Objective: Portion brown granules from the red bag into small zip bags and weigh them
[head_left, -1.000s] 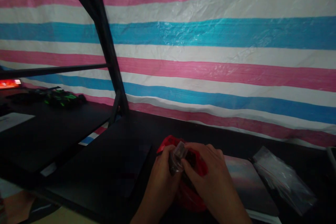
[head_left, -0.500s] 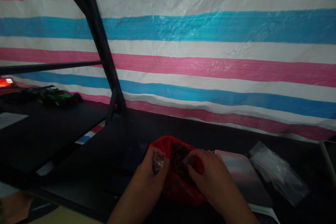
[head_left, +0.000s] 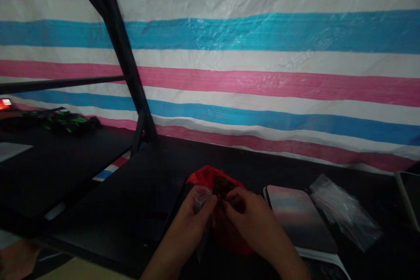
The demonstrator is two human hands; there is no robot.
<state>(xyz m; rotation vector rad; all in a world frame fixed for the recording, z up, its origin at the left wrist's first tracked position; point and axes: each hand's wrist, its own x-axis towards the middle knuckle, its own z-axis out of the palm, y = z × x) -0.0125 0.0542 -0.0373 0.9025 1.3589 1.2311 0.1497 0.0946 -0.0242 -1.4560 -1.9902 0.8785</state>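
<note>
Has an open red bag (head_left: 232,236) on the black table (head_left: 183,153), at six o'clock in the view, partly covered by both hands. Shows dark brown stuff (head_left: 223,185) in its mouth, too dim for telling pieces from shreds. Holds a clear plastic piece (head_left: 202,197) in the left hand (head_left: 192,221), at the bag's nine o'clock side, with thumb and fingers closed round it. Cannot tell a small pouch from a cup here. Has the right hand (head_left: 251,212) at the bag's three o'clock side, thumb and fingertips narrow, nearly meeting beside the left thumb. Cannot tell about anything pinched between them.

With the bag as the dial's centre, finds a flat slab (head_left: 300,218) with a greyish-pink sheen at three o'clock, near the right hand. Has a white-edged thing (head_left: 323,253) at the slab's near end, only partly in view. Finds clear plastic packets (head_left: 346,212) farther out at three o'clock, just beside the slab. Faces a striped sheet (head_left: 262,35) in pink, white and blue at twelve o'clock, behind the table. Meets a slanting black post (head_left: 123,52) at eleven o'clock. Sees a blurred green and black object (head_left: 67,121) at ten o'clock, on another black surface (head_left: 75,162)
</note>
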